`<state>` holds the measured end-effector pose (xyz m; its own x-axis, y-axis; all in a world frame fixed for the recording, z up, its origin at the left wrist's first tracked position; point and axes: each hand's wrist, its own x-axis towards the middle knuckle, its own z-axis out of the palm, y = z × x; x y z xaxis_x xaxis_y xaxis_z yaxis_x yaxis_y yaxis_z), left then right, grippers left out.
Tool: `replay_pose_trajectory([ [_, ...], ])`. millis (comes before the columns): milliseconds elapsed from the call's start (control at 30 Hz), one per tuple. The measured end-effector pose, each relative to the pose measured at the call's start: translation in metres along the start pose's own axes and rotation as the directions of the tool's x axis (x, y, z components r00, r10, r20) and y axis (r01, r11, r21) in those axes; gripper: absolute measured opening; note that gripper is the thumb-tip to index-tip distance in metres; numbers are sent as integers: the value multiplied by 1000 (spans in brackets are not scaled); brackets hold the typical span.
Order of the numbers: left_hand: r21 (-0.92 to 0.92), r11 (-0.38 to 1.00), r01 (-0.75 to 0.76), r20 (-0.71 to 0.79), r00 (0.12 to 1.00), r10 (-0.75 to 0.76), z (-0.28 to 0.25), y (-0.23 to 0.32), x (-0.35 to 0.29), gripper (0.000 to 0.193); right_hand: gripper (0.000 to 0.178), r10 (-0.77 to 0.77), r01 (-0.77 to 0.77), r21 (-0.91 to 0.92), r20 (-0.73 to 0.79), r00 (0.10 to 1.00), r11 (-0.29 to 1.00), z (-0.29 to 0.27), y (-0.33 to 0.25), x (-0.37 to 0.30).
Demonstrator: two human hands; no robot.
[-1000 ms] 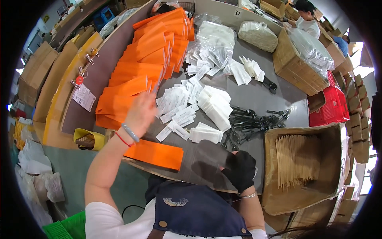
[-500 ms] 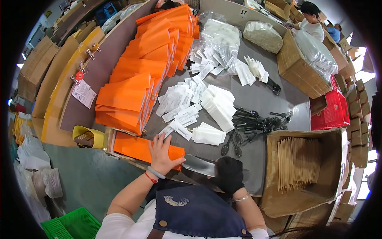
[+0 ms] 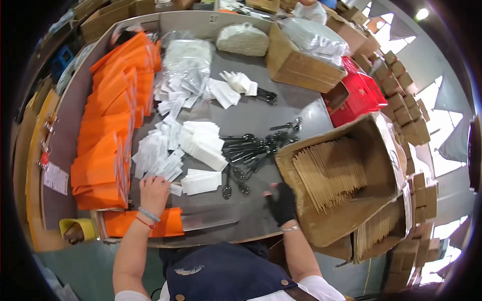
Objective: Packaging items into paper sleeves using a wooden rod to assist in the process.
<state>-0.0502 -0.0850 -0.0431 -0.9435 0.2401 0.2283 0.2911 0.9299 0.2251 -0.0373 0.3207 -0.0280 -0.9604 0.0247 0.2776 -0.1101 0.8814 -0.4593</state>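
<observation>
My left hand (image 3: 153, 194) reaches over the lower edge of a heap of small white packets (image 3: 156, 150). Its bent fingertips rest on the packets, slightly apart. One packet (image 3: 174, 189) pokes out beside the thumb. Below that wrist lies an orange paper sleeve (image 3: 168, 221), with a clear plastic bag (image 3: 211, 220) stretching out to its right. My right hand (image 3: 282, 204), in a black fingerless glove, hovers beside the carton with its fingers apart and nothing in them. Black plastic spoons (image 3: 256, 148) and folded white napkins (image 3: 202, 181) lie between the two hands.
At the right, a tilted open carton (image 3: 346, 228) holds wooden sticks (image 3: 331, 173). Orange sleeves (image 3: 103, 150) are piled along the left wall. Farther back stand a plastic-wrapped bundle (image 3: 243, 40), a cardboard box (image 3: 301, 62) and a red crate (image 3: 359, 95).
The view has swung right. My left hand has moved from the orange sleeve up to the white packets. My right hand has let go of the clear plastic bag and moved toward the carton.
</observation>
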Motion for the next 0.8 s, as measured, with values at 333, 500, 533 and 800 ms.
replay_pose_trajectory([
  [333,-141,990,13,187,982,13,-16,-8,7,25,19,464,-458,-326,-64,884,827,-56,121,-19],
  [500,-149,986,78,256,966,-38,-20,-6,7,25,20,456,-406,-305,112,883,861,-54,144,-25],
  [533,-170,982,80,277,960,-30,-20,-4,9,25,17,463,-400,-361,107,880,843,-56,131,-25],
  [800,-632,710,311,349,932,-97,-28,46,24,21,25,580,-421,471,-263,771,775,-51,86,-19],
])
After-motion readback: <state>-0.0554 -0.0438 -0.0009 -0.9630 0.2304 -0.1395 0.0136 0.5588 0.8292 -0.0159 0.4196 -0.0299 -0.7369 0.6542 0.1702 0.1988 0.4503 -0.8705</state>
